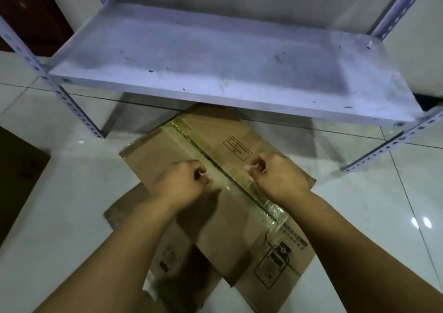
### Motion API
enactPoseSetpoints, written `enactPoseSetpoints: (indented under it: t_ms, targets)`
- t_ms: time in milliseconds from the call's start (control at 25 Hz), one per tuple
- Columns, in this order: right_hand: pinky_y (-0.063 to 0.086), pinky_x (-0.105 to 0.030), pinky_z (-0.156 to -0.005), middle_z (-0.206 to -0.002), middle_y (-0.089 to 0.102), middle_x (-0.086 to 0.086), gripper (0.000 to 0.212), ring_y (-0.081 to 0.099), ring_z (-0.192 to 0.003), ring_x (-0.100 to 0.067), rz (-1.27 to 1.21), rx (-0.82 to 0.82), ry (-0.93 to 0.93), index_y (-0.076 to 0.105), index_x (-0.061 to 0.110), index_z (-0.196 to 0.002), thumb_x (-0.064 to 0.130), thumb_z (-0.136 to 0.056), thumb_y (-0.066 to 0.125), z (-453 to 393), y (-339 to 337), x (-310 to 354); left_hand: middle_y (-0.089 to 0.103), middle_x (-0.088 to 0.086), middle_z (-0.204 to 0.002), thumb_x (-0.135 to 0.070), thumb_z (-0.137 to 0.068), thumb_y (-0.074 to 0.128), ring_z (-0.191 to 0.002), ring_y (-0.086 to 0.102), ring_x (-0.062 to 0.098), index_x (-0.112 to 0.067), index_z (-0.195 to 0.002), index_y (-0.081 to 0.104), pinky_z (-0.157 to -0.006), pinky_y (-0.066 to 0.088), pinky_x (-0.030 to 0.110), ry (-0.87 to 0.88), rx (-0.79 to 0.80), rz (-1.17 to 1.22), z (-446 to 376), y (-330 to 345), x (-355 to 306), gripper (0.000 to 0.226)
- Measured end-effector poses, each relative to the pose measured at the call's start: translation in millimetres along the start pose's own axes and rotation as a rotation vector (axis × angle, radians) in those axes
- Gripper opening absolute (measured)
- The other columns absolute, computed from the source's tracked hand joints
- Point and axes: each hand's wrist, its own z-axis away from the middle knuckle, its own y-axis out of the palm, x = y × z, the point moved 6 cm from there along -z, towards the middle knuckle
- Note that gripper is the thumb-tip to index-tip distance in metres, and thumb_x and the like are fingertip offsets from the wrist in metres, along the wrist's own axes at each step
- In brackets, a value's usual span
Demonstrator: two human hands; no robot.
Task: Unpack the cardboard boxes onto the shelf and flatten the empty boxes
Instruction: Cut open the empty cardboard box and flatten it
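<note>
A flat brown cardboard box point(223, 169) with a taped centre seam lies on the glossy white tiled floor point(72, 193), just below the middle of the view, its far corner tucked under the front edge of the grey metal shelf point(215, 56) at 12 o'clock. The strip of clear packing tape point(239, 188) runs along the seam from about 11 o'clock toward 5 o'clock. The left hand point(182, 183) sits on the left side of the seam with its fingers curled inward, thumb and fingertips pinched together at the tape's edge. The right hand point(278, 176) sits on the right side of the seam, also curled, fingertips pinched close above the cardboard; whether it actually grips tape cannot be told. A second piece of brown printed cardboard point(167, 260) lies beneath the box at 6 o'clock. A dark brown box edge point(16, 173) shows at 9 o'clock.
</note>
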Motion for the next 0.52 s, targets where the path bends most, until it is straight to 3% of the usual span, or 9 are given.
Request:
enactPoseSetpoints:
  t_ms: [160, 280, 400, 520]
  targets:
    - [0.047, -0.038, -0.091, -0.129, 0.053, -0.004, 0.04, 0.047, -0.119, -0.027, 0.16, 0.096, 0.049, 0.05, 0.023, -0.13, 0.043, -0.095, 0.052, 4, 31, -41, 0.058, -0.003, -0.113, -0.044, -0.091, 0.057, -0.1, 0.056, 0.015, -0.028, -0.115, 0.06, -0.087, 0.05, 0.034, 0.027, 0.138, -0.198, -6, 37, 1, 0.029]
    - [0.03, -0.049, -0.111, -0.151, 0.031, -0.006, 0.065, 0.023, -0.138, -0.034, 0.269, 0.136, 0.088, 0.029, 0.024, -0.147, 0.048, -0.092, 0.053, 1, 38, -66, 0.045, 0.0, -0.125, -0.047, -0.09, 0.055, -0.113, 0.045, 0.023, -0.028, -0.12, 0.055, -0.095, 0.044, 0.037, 0.048, 0.151, -0.314, -9, 52, -4, 0.035]
    - [0.006, -0.056, -0.117, -0.162, -0.007, 0.0, 0.081, -0.006, -0.146, -0.037, 0.288, 0.22, 0.094, -0.002, 0.036, -0.153, 0.057, -0.092, 0.048, -8, 45, -81, 0.025, 0.001, -0.147, -0.047, -0.09, 0.056, -0.132, 0.025, 0.03, -0.029, -0.133, 0.044, -0.105, 0.034, 0.042, 0.038, 0.162, -0.333, -9, 58, -5, 0.048]
    - [-0.006, -0.056, -0.117, -0.158, -0.026, 0.003, 0.074, -0.023, -0.143, -0.038, 0.302, 0.317, 0.088, -0.012, 0.044, -0.149, 0.064, -0.094, 0.032, -11, 60, -92, -0.005, 0.001, -0.16, -0.055, -0.09, 0.051, -0.144, -0.004, 0.036, -0.031, -0.149, 0.02, -0.115, 0.016, 0.051, 0.011, 0.25, -0.417, -9, 70, 4, 0.071]
